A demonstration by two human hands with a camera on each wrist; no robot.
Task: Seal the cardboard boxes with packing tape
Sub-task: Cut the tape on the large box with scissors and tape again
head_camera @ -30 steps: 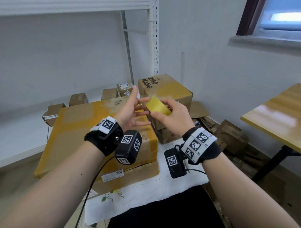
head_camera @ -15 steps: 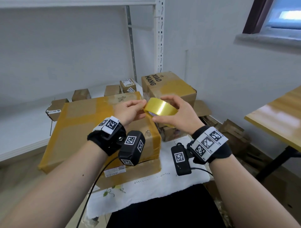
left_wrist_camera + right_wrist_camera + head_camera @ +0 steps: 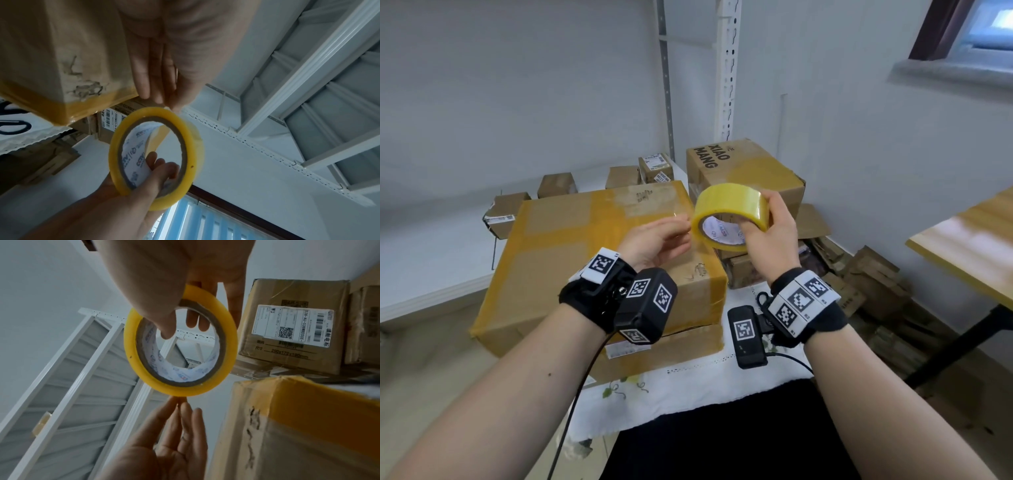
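My right hand [image 3: 760, 214] grips a yellow packing tape roll [image 3: 732, 202], thumb inside the core and fingers over the outer band, seen close in the right wrist view [image 3: 230, 337]. The roll hangs in the air above the right corner of a large, heavily taped cardboard box [image 3: 571, 246]. My left hand [image 3: 681, 228] reaches to the roll's left rim. Its thumb and forefinger tips [image 3: 179, 402] meet there and pinch a small tab of the tape end [image 3: 167, 107], the other fingers straight. A box marked XIAO MANG [image 3: 750, 164] stands behind the roll.
Small cardboard boxes [image 3: 556, 185] sit on the white shelf at the back. Flattened cardboard [image 3: 859, 274] is piled on the floor to the right, under a wooden table [image 3: 969, 240]. A white cloth [image 3: 705, 383] lies under the big box. A shelf upright [image 3: 726, 68] rises behind.
My right hand has turned the roll so its open core faces me and moved it right. My left fingers have gone from its side to its rim.
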